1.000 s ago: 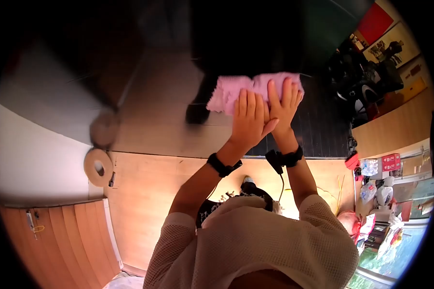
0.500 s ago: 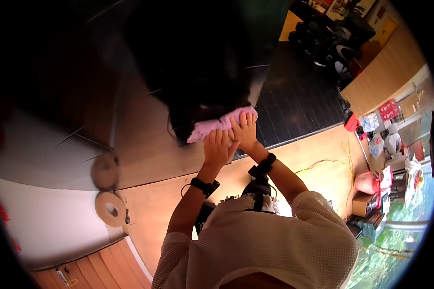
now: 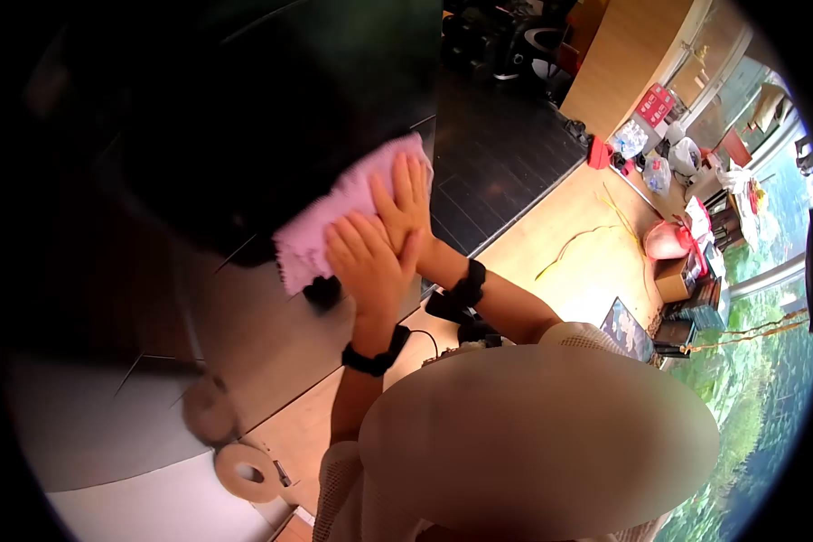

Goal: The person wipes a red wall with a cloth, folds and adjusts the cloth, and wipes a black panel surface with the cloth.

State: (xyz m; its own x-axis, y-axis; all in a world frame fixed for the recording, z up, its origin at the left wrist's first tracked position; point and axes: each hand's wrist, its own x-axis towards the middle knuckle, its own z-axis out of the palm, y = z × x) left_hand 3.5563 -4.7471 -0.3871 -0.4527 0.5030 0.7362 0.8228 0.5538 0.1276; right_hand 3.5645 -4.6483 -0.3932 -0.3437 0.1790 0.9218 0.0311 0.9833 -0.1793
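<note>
A pink cloth (image 3: 321,221) with a ragged edge lies spread against a dark, glossy, reflecting panel (image 3: 244,334). My left hand (image 3: 366,257) rests on the cloth's lower right part, fingers stretched out and flat. Just above and to the right, my right hand (image 3: 402,203) presses on the same cloth, its fingers extended upward. The two hands touch or overlap near the thumbs. Both palms are hidden, and black bands circle both wrists.
A beige ring-shaped roll (image 3: 247,472) stands at the panel's lower edge, mirrored in it. Yellow cord (image 3: 574,244) trails over the pale floor. Along the window are plastic bags (image 3: 657,174), a pink round container (image 3: 667,240) and a cardboard box (image 3: 676,280).
The view has turned. Both hands and the cloth appear further left in the picture, and the cloth, bunched before, is now spread wider and flatter under the fingers.
</note>
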